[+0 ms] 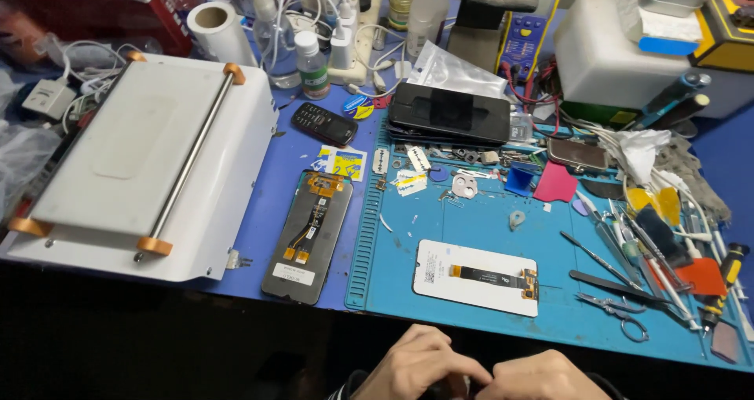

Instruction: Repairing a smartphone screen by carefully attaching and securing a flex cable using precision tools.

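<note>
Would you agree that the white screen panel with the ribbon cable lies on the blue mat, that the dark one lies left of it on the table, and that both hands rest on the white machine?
Not quite: in the head view the left hand and right hand are together at the table's near edge, below the blue mat, far from the white machine. The white screen panel and the dark one lie as you say.

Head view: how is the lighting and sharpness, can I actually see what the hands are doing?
Head view: the blue mat and white screen panel are evenly lit and sharp; the left hand and right hand sit at the dim bottom edge, partly cropped, over dark shadow, so whatever lies between their fingers cannot be told; the white machine looks slightly washed out.
</note>
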